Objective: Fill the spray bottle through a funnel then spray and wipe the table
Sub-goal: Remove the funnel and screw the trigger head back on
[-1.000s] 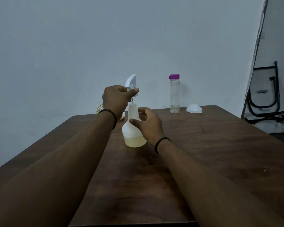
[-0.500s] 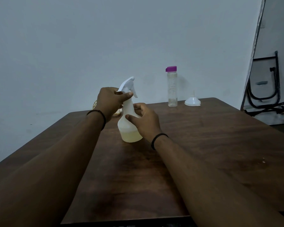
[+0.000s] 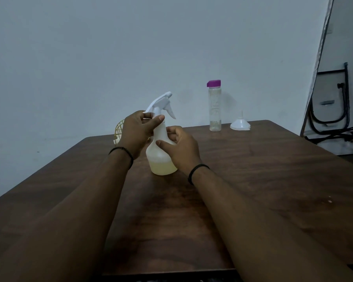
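A translucent spray bottle (image 3: 161, 159) with a little yellowish liquid stands upright on the dark wooden table (image 3: 253, 180), near its middle. Its white trigger head (image 3: 161, 102) sits on the neck, nozzle pointing right. My left hand (image 3: 139, 131) grips the collar of the trigger head with thumb and fingers. My right hand (image 3: 181, 149) wraps the bottle's body from the right. A clear bottle with a purple cap (image 3: 214, 106) stands at the table's far edge, nearly empty. A white funnel (image 3: 240, 124) rests upside down beside it.
A yellow mesh object (image 3: 118, 129) shows behind my left hand at the far left edge of the table. A black metal frame (image 3: 334, 110) leans against the wall on the right, off the table.
The trigger head has come down from above the neck onto the bottle. My left hand lowered with it; my right hand closed around the bottle's body.
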